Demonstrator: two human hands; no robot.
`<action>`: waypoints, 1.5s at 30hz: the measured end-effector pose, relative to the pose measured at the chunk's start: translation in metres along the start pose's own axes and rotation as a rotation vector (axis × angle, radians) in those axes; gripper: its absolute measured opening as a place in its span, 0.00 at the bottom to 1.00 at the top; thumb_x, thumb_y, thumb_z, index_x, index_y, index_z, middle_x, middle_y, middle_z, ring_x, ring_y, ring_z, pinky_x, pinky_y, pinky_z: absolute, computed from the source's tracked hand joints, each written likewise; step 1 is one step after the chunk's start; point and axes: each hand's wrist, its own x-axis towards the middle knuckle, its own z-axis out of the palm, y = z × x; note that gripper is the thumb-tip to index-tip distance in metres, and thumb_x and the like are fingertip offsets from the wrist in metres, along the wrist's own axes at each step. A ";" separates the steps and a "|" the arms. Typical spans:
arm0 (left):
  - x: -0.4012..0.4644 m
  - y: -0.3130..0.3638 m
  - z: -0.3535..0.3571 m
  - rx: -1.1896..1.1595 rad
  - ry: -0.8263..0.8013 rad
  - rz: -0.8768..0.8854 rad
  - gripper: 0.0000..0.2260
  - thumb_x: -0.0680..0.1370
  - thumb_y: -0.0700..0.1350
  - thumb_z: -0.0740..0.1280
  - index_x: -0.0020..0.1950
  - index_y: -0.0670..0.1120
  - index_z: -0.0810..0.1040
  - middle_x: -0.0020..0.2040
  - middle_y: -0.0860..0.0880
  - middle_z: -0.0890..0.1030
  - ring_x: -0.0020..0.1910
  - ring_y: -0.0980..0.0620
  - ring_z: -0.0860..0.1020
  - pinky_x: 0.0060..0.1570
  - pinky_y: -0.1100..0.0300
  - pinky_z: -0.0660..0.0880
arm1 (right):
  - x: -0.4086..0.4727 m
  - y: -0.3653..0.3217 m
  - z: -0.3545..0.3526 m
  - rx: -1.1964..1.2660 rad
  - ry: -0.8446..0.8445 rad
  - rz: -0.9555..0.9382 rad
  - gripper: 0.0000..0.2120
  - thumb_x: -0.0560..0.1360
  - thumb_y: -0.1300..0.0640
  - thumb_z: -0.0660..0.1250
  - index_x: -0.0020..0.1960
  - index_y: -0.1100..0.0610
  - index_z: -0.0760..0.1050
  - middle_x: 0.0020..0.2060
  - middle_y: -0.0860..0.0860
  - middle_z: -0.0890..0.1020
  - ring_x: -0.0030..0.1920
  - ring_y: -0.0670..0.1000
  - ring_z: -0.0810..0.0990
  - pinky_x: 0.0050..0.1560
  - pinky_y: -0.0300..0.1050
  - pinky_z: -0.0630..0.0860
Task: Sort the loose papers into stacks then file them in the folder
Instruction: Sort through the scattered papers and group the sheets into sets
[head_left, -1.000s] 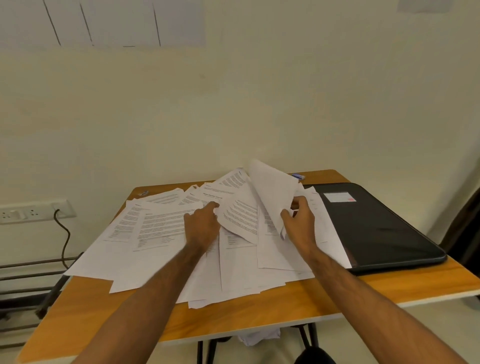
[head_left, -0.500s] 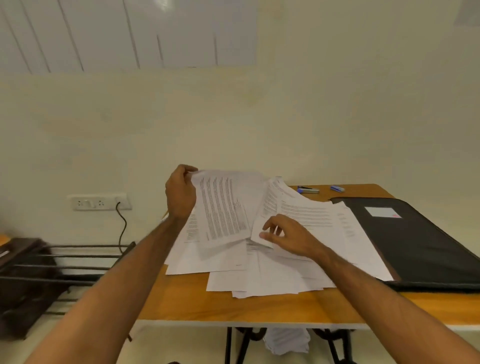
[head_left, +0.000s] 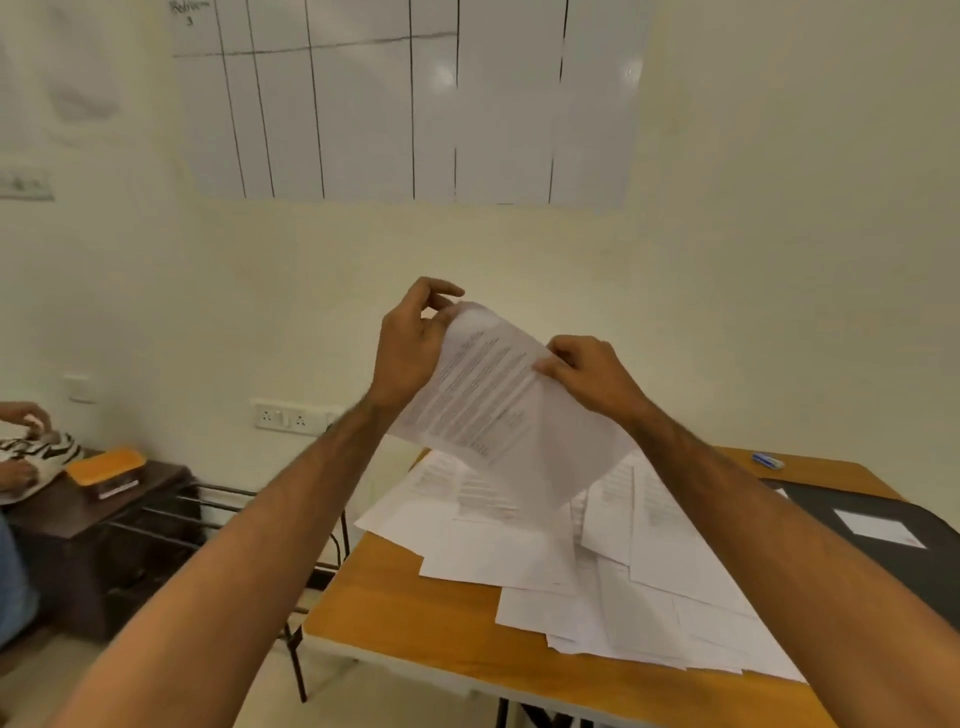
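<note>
Both hands, left hand (head_left: 410, 343) and right hand (head_left: 587, 374), have lifted and now pinch one sheet (head_left: 498, 410) above the loose papers (head_left: 597, 561), folder (head_left: 883, 540) at three o'clock, sorting barely begun.

Cream painted wall (head_left: 779, 208) w/ glossy white ruled wallchart (head_left: 405, 104) catching light glare. White socket strip (head_left: 283, 417) lower left. Orange wooden desk (head_left: 415, 613), dark brown side cabinet (head_left: 93, 519) w/ black metal rack (head_left: 208, 514) btwn.

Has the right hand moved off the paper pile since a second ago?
Yes. The right hand rose off the pile on the table and grips a raised sheet.
</note>
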 end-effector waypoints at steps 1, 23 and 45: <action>0.002 -0.002 -0.004 0.115 -0.038 -0.011 0.08 0.81 0.49 0.66 0.60 0.52 0.76 0.47 0.58 0.80 0.39 0.59 0.80 0.38 0.61 0.77 | -0.001 0.003 -0.006 0.027 0.018 0.008 0.12 0.80 0.50 0.68 0.39 0.52 0.76 0.35 0.47 0.80 0.37 0.47 0.78 0.40 0.45 0.73; -0.036 -0.033 0.050 -0.407 -0.164 -0.601 0.15 0.79 0.40 0.70 0.64 0.47 0.74 0.53 0.43 0.82 0.43 0.45 0.85 0.33 0.49 0.82 | -0.051 0.084 0.009 0.649 0.259 0.513 0.06 0.80 0.55 0.69 0.49 0.58 0.80 0.48 0.54 0.87 0.50 0.57 0.86 0.54 0.52 0.82; -0.151 -0.105 0.139 0.467 -0.735 -0.527 0.10 0.81 0.52 0.64 0.62 0.54 0.77 0.71 0.48 0.72 0.71 0.45 0.68 0.70 0.39 0.57 | -0.165 0.181 0.046 -0.380 -0.381 0.747 0.44 0.74 0.26 0.59 0.80 0.50 0.56 0.81 0.51 0.55 0.80 0.62 0.52 0.75 0.67 0.49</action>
